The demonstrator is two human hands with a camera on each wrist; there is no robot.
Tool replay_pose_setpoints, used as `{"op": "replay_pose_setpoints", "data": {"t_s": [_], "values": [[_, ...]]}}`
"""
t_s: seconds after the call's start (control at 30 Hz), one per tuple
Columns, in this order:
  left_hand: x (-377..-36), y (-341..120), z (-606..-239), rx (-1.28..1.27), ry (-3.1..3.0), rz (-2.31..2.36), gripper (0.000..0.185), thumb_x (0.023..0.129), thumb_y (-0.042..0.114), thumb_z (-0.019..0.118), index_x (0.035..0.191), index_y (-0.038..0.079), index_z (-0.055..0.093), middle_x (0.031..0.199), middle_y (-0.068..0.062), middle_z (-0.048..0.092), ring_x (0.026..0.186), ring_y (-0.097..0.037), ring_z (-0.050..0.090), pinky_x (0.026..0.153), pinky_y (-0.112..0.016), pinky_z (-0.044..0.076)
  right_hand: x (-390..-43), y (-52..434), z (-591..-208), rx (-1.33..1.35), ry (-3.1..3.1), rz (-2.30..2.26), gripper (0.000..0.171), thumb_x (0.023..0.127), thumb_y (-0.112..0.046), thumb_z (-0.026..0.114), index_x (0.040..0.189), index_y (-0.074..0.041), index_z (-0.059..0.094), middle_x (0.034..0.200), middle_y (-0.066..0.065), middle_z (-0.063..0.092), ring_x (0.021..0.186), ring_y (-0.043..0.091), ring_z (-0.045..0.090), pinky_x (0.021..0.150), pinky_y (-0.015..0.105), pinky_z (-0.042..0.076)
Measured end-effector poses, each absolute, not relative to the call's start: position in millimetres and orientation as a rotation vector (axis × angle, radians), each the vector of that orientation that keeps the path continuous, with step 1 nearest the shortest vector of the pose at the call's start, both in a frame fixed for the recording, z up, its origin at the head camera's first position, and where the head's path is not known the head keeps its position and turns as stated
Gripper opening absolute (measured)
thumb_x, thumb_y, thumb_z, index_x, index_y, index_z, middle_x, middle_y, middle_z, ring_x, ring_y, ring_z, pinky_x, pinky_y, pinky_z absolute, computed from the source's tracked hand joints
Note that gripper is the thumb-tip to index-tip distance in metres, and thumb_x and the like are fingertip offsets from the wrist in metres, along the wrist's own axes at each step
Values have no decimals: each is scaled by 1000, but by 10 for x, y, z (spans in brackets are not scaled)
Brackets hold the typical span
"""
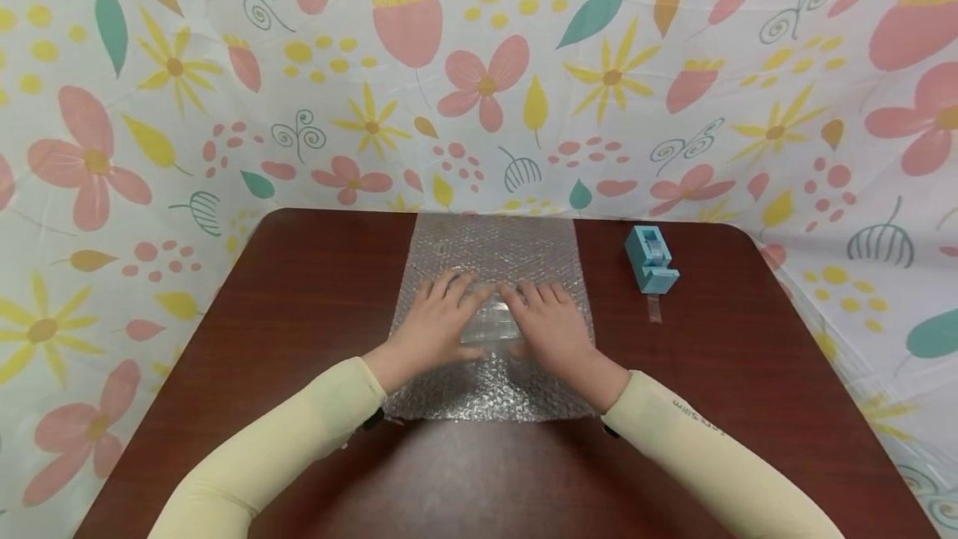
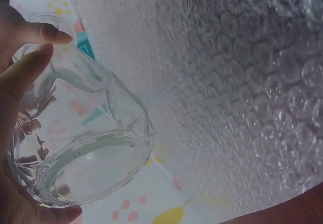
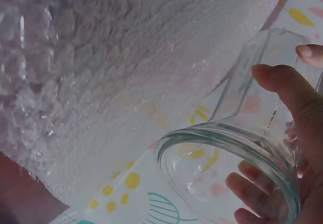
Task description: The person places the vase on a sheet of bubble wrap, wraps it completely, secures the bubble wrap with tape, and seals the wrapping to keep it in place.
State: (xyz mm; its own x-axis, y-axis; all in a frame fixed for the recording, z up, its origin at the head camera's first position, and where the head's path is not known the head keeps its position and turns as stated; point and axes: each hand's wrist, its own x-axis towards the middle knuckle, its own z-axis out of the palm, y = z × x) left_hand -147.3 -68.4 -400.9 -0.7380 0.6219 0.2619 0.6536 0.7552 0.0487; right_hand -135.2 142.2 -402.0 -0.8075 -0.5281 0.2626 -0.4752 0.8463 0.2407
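A clear glass vessel point(image 1: 490, 324) lies on its side on a sheet of bubble wrap point(image 1: 494, 252) in the middle of the dark wooden table point(image 1: 299, 289). My left hand point(image 1: 440, 316) grips one end of it and my right hand point(image 1: 550, 324) grips the other. In the left wrist view the glass's thick round base point(image 2: 96, 158) shows, with the left fingers point(image 2: 22, 72) curled round its side, next to the bubble wrap point(image 2: 227, 82). In the right wrist view the right fingers point(image 3: 287, 90) curl over the glass's open flared rim point(image 3: 227, 143), beside the bubble wrap point(image 3: 101, 57).
A light blue tape dispenser point(image 1: 650, 259) stands at the right back of the table, a strip of tape point(image 1: 654, 307) trailing from it toward me. A floral cloth point(image 1: 479, 65) hangs behind and round the table. Bare wood shows on both sides of the wrap.
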Motion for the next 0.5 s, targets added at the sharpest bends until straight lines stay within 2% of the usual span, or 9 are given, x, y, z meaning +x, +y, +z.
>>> {"op": "replay_pose_setpoints", "data": {"t_s": [0.27, 0.5], "values": [[-1384, -732, -4053, -1035, -2750, -278, 94, 74, 54, 87, 151, 16, 47, 150, -21, 52, 138, -44, 48, 110, -67, 43, -1237, 1404, -4108, 768, -2704, -203, 96, 65, -56, 92, 142, -11, 56, 128, 13, 71, 114, 29, 69, 99, 44, 55], [-1286, -789, -4133, -1039, -2740, -263, 92, 73, 57, 86, 148, 17, 50, 147, -19, 55, 136, -42, 51, 106, -65, 47, -1143, 1375, -4184, 798, -2675, -186, 98, 61, -58, 93, 140, -11, 59, 125, 12, 73, 109, 28, 71, 97, 41, 55]]}}
